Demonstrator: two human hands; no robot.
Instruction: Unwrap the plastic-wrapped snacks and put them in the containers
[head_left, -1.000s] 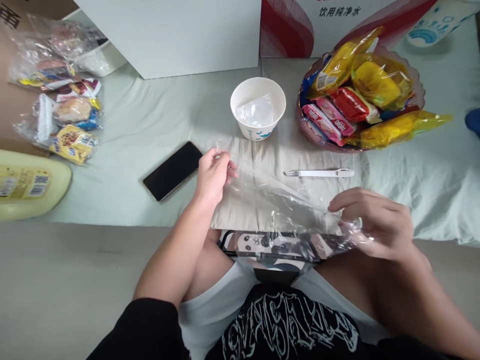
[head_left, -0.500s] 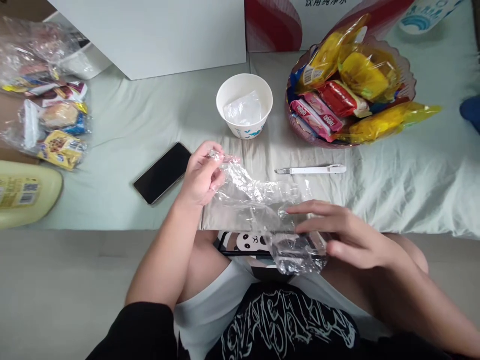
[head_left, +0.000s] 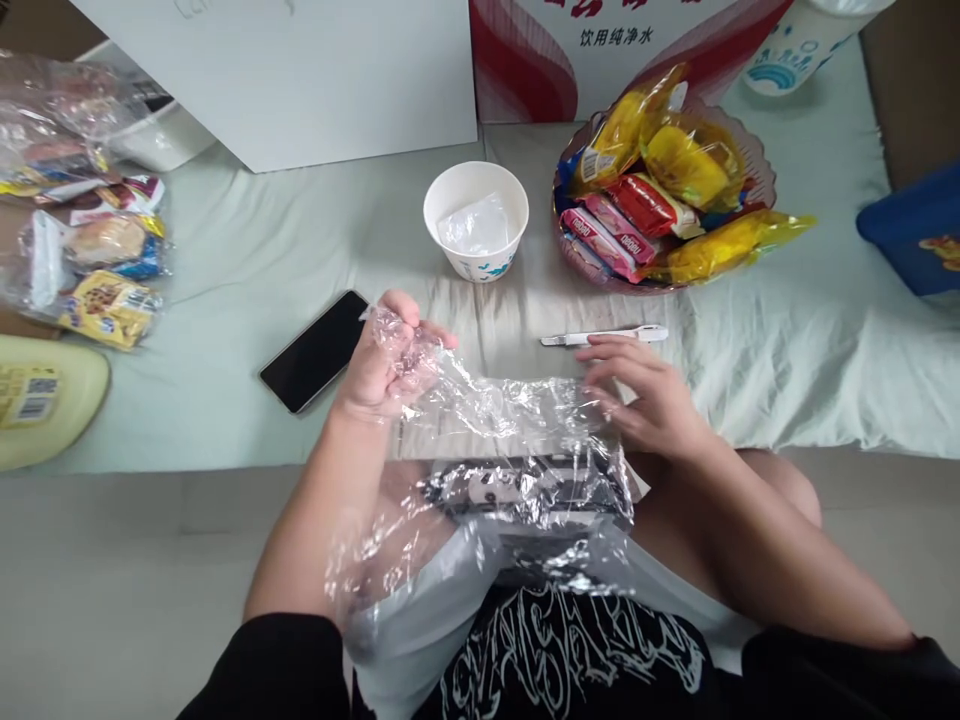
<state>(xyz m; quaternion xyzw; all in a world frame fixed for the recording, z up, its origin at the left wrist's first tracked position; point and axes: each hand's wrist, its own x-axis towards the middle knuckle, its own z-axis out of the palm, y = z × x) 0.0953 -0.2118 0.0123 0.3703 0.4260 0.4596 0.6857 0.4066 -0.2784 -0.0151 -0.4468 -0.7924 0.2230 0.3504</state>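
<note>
A crumpled sheet of clear plastic film spreads over my lap and the table's front edge. My left hand is closed on its bunched upper left part. At the film's right edge, my right hand has its fingers apart and slightly bent. Its lower fingertips touch the film; no firm grip shows. Just beyond those fingers lies a white-handled utility knife. Through the film I see a dark object with a panda picture on my lap, partly blurred by glare.
A white paper bowl holds a piece of clear plastic. The scalloped glass bowl is heaped with wrapped snacks. A phone lies left of my left hand. White boxes stand behind; bagged snacks and a pale yellow bottle are at left.
The film has spread out wider and lower across my lap. My right hand has moved forward, up beside the knife. My left hand keeps its hold on the film, slightly further left.
</note>
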